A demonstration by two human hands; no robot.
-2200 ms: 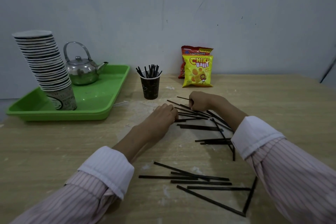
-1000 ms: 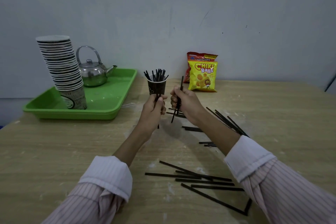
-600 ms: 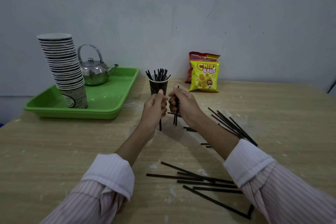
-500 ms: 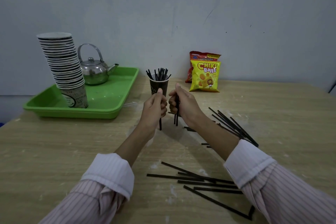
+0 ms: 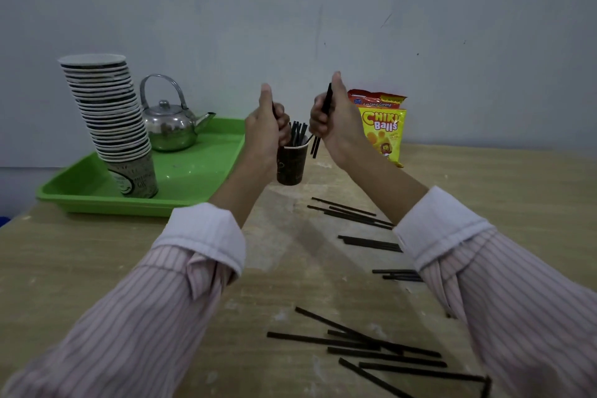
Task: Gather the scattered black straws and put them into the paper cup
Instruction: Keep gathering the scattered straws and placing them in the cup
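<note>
A dark paper cup point(image 5: 291, 164) stands on the wooden table with several black straws upright in it. Just above its left rim, my left hand point(image 5: 266, 131) grips a straw, thumb up, the straw mostly hidden by the fingers. To the cup's upper right, my right hand point(image 5: 334, 119) holds a couple of black straws point(image 5: 327, 103) upright, their lower ends hanging beside the cup's rim. More black straws lie scattered on the table: one group point(image 5: 350, 214) behind my right forearm, another point(image 5: 371, 349) near the front edge.
At the left sits a green tray point(image 5: 197, 178) carrying a leaning stack of paper cups point(image 5: 111, 119) and a steel kettle point(image 5: 169, 126). Two snack bags point(image 5: 382, 129) lean against the wall behind the cup. The wall closes off the far side.
Both hands have risen from the table to the cup's rim with their straws. Before that they picked straws up from the pile and stood them on end.
</note>
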